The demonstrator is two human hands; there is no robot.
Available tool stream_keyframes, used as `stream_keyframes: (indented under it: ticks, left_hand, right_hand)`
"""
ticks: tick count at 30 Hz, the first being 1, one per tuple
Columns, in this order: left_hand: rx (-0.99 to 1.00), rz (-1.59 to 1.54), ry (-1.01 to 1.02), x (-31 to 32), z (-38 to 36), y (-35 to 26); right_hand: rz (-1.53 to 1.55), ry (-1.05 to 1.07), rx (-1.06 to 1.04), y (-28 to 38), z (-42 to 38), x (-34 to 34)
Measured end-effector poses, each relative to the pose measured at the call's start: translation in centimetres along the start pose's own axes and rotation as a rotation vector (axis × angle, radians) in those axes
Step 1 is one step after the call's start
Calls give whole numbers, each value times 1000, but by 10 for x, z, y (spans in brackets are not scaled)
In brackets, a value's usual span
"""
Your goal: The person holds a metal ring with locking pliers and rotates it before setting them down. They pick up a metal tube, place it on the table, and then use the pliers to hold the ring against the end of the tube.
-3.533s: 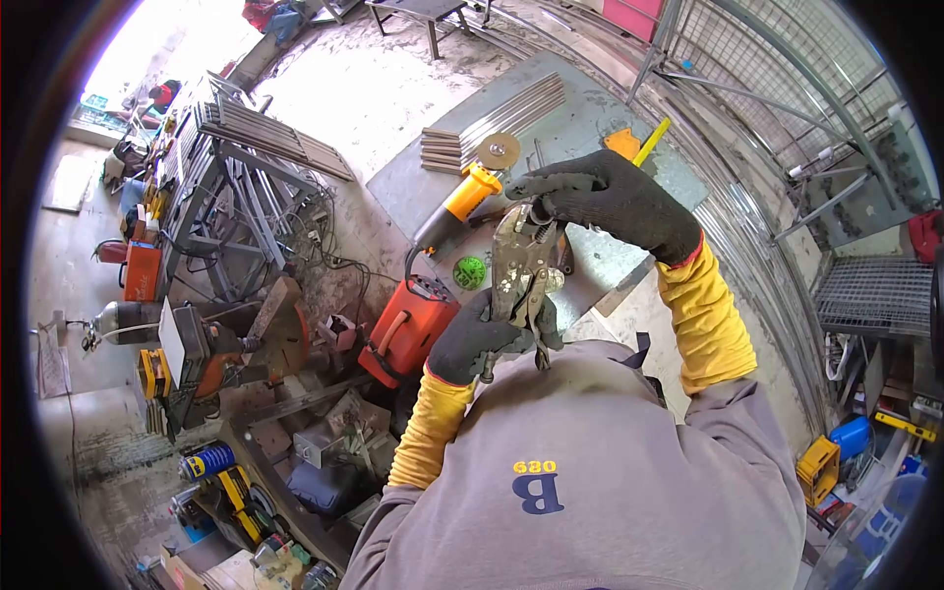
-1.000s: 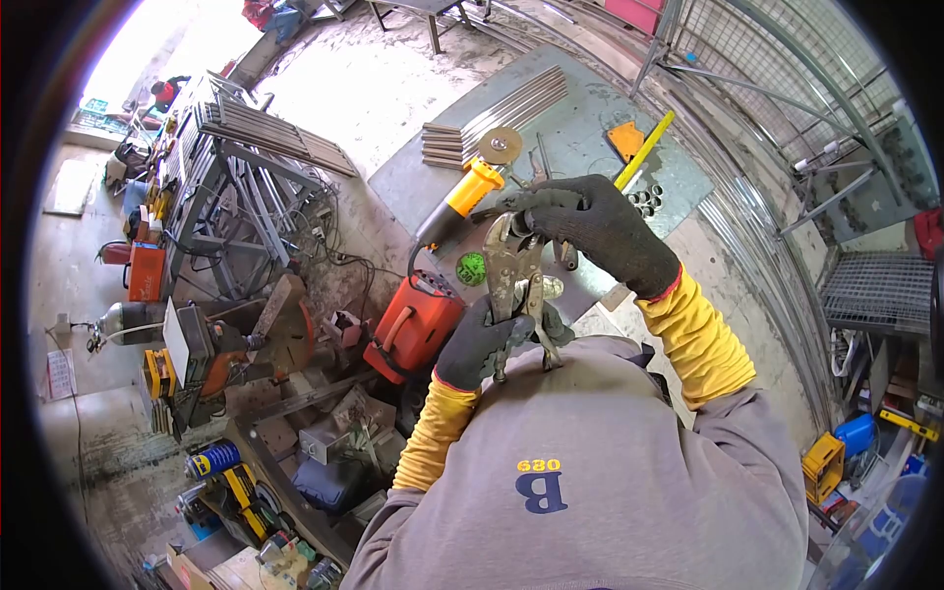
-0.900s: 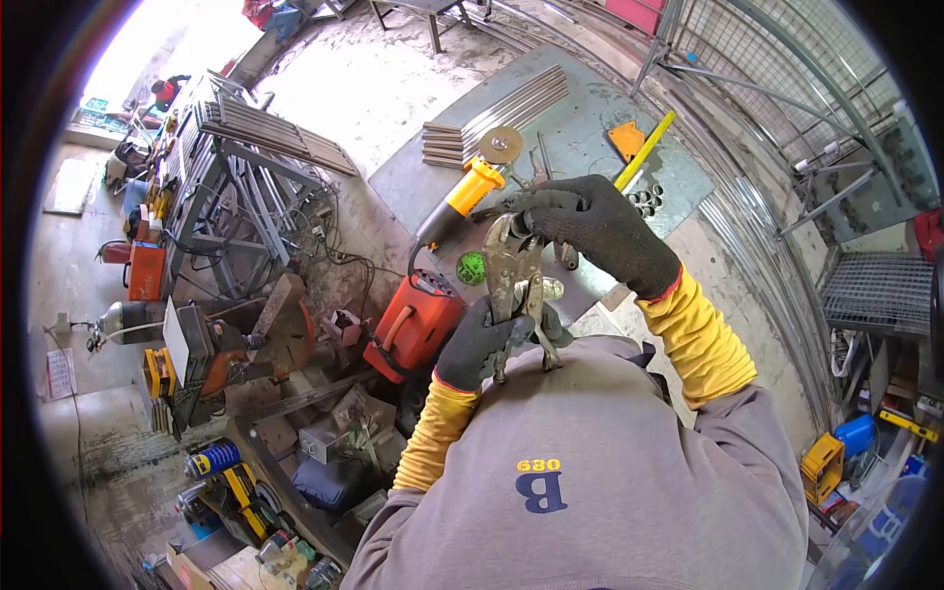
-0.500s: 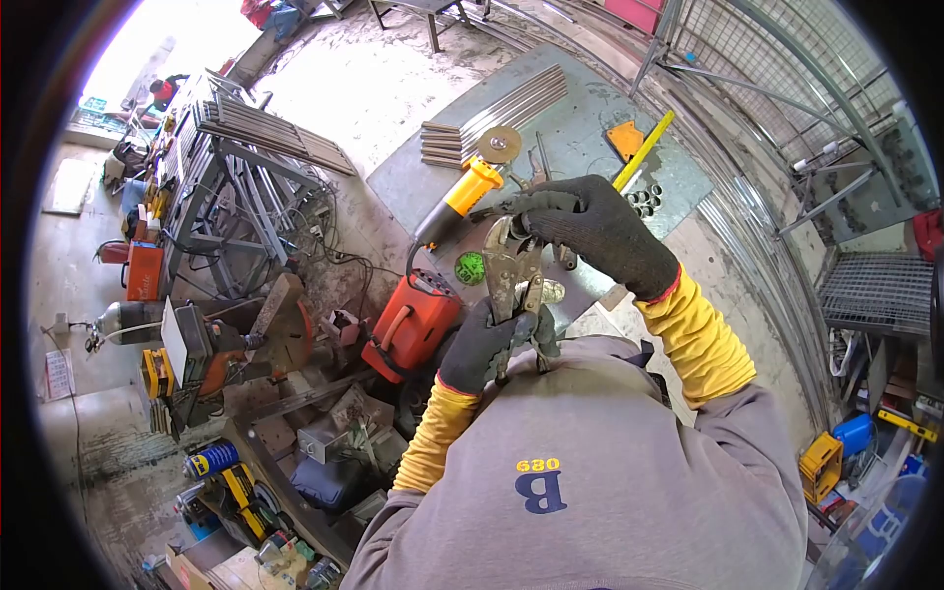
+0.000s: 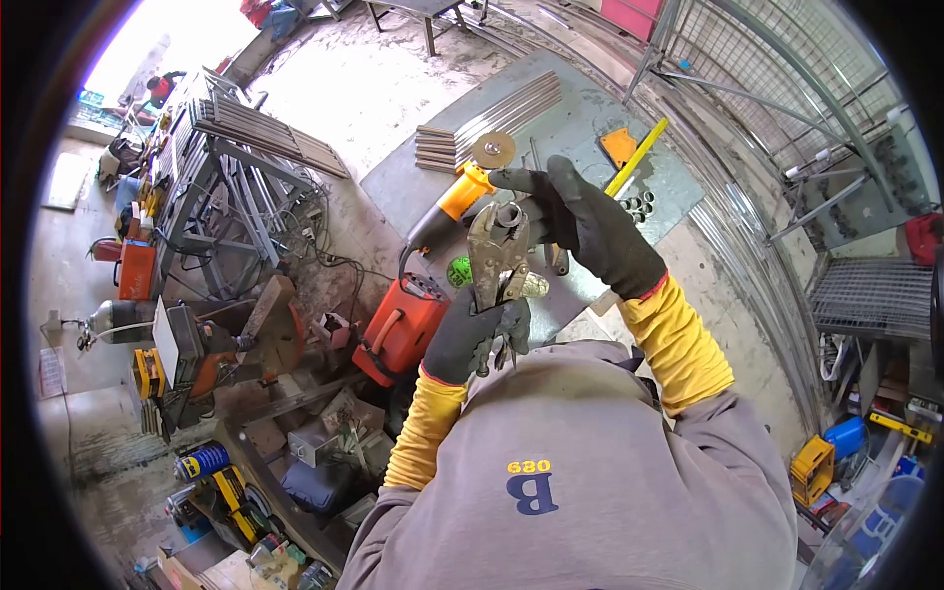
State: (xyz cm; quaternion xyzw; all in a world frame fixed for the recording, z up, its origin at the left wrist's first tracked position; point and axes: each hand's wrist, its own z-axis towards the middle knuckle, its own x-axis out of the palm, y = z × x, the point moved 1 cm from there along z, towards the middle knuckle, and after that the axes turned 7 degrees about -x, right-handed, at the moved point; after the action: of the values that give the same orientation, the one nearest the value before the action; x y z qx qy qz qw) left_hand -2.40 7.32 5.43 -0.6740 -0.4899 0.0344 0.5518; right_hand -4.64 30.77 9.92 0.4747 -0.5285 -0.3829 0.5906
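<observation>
My left hand, in a dark glove, is wrapped round the handles of a pair of locking pliers. The pliers point away from me, and a short metal ring sits at their jaws. Beside the ring is my gloved right hand, raised with its fingers stretched and apart. Just beyond the pliers lies a yellow angle grinder with a brown disc. A round green item shows left of the pliers.
A metal sheet carries steel bars, an orange triangular piece, a yellow straight bar and several short rings. At left are a red-orange machine and a rack of bars. A distant person is at upper left.
My right hand has let go at the plier jaws and its fingers have opened, uncovering the ring. The pliers stay in my left hand, turned slightly. The view has shifted a little.
</observation>
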Motion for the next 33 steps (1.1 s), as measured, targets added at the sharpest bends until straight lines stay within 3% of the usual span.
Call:
stream_keyframes:
  ticks: [7, 11, 13, 16, 18, 19, 20, 28, 33]
  left_hand:
    - [-21, 62, -37, -7, 6, -1]
    - [18, 54, 51, -18, 17, 7]
    - [11, 195, -95, -20, 24, 6]
    - [-60, 337, -101, -18, 32, -2]
    - [-52, 437, -172, -9, 30, -5]
    - [-83, 609, -206, 3, 23, -17]
    - [-115, 783, -237, 9, 19, -23]
    - [46, 506, -217, 8, 38, 14]
    - [40, 649, -193, 1, 38, 11]
  right_hand:
    - [414, -127, -110, -19, 5, 34]
    - [382, -121, -113, -18, 8, 39]
    - [264, -181, -96, -21, 12, 33]
    - [63, -301, -43, -24, 13, 30]
    - [-46, -419, -260, -31, 18, 22]
    - [76, -463, -274, -32, 22, 14]
    - [-8, -515, -333, -28, 24, 3]
    - [112, -658, -353, -29, 27, -28]
    - [52, -656, -339, -25, 19, -15]
